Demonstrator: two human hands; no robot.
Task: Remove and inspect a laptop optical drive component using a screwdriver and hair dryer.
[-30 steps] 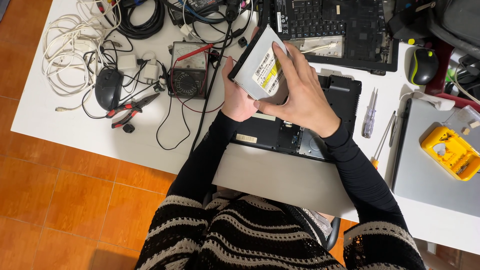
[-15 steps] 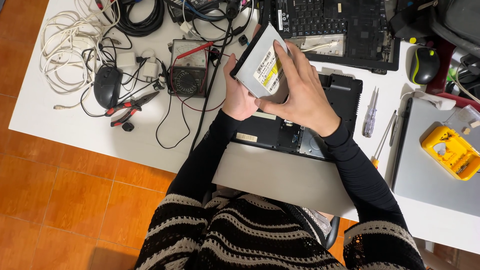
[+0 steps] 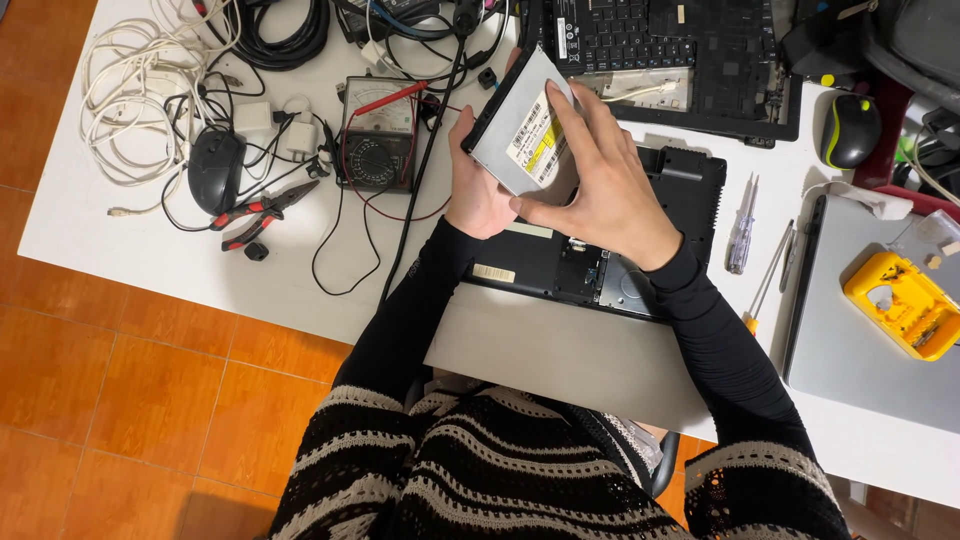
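A white table is seen from above, set on an orange tiled floor. An opened black laptop base lies at the centre, with a grey panel at its 6 o'clock overhanging the table edge. At 10 o'clock a multimeter, a black mouse, pliers and tangled white cables are spread. At 3 o'clock screwdrivers and a yellow bit holder are found.

A slim silver optical drive is held tilted above the laptop base, gripped from below by the left hand and clasped from above by the right hand. The drive's lower half is hidden by the right hand's fingers. The keyboard frame at 12 o'clock is cut off by the picture edge.
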